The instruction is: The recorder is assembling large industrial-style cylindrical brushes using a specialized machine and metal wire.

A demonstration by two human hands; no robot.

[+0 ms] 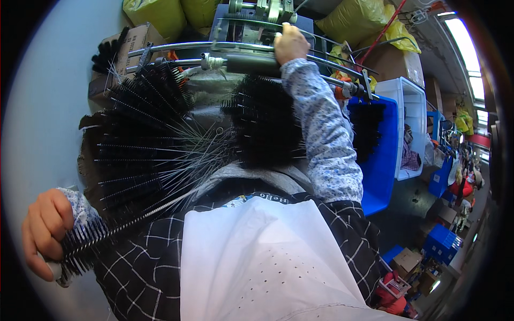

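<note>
At the lower left, my left hand (47,230) is closed round the bristled end of a long twisted-wire brush (120,230). Its bare wire stem runs up to the right across my lap. My right hand (292,44) reaches far forward with curled fingers at the bench machine (262,35). Whatever those fingers grip is hidden by the hand. Beside it lie a dark roller (253,64) and steel rods (187,46). A fan of black wire brushes (142,139) spreads over the left side, and a dense second bunch (265,123) sits under my right forearm.
On the right stand a blue crate (390,155) and a white crate (420,107). Stuffed yellow sacks (155,18) and a cardboard box (144,37) are behind the brushes at the left. Another carton (401,64) stands at the back right. A red pole (380,35) slants near the machine.
</note>
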